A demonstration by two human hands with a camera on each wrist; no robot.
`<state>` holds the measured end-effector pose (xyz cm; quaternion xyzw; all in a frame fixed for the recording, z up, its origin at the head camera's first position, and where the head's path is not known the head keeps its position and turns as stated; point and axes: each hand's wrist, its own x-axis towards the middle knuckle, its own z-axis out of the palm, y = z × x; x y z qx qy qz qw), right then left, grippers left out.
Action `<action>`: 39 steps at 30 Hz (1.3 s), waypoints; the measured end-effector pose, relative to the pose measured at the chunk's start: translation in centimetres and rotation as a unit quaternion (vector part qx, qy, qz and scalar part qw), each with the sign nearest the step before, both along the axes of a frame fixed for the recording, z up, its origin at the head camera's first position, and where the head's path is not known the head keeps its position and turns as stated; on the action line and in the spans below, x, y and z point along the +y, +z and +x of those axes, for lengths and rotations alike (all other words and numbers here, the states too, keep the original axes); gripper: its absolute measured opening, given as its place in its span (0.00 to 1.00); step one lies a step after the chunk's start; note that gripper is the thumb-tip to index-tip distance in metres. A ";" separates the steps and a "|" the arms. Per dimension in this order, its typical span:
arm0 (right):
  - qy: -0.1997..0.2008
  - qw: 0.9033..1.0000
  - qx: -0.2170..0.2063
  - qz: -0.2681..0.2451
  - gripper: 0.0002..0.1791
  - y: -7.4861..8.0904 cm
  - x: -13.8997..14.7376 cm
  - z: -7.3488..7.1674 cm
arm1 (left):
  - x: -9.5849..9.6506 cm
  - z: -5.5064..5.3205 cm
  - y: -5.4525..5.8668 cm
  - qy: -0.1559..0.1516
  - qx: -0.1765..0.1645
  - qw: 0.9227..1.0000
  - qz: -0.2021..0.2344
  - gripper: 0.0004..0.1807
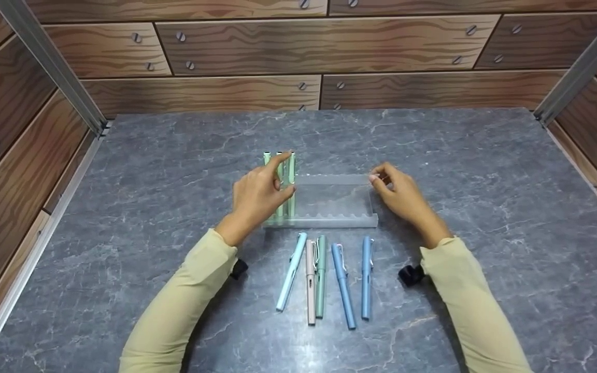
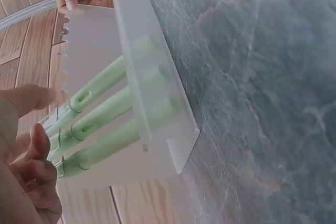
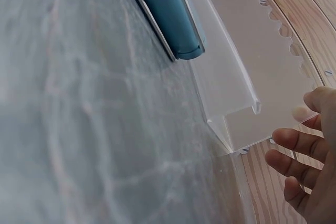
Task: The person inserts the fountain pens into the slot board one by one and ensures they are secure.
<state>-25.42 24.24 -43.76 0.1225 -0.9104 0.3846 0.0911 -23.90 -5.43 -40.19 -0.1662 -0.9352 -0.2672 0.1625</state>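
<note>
A clear pen rack [image 1: 335,222] with notched edges stands mid-table. Three light green pens [image 2: 107,109] lie side by side across its left end, their lower ends behind the front lip. My left hand [image 1: 258,194] is over these pens; its index fingertip touches the cap end of the rightmost green pen [image 1: 292,168], with the thumb spread lower down beside it. My right hand [image 1: 399,191] pinches the rack's back right corner between thumb and index finger; in the right wrist view its other fingers [image 3: 296,142] hang loosely bent.
In front of the rack lie a light blue pen [image 1: 292,272], a taupe pen [image 1: 311,285], a dark green pen [image 1: 321,277], a blue pen [image 1: 343,287] and another blue pen [image 1: 366,280]. Wood-patterned panels [image 1: 324,46] and metal posts [image 1: 55,67] border the marbled table [image 1: 485,171].
</note>
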 end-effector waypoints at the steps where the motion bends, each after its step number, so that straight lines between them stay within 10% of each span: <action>1: 0.000 1.000 -0.001 0.000 0.11 0.0 0.0 0.0 | -0.1 0.1 0.0 -0.002 0.001 1.000 0.002 0.32; 8: 0.005 1.000 0.000 0.007 0.12 0.0 0.2 0.2 | -0.4 1.2 0.0 -0.027 -0.015 1.000 0.002 0.29; 19: 0.002 1.000 0.002 -0.001 0.11 -0.2 0.1 0.0 | -1.0 2.2 0.0 -0.104 -0.131 0.986 0.005 0.28; 39: 0.002 1.000 -0.006 0.001 0.11 -0.2 0.2 0.0 | -2.3 2.9 -1.4 -0.223 -0.322 0.919 -0.039 0.28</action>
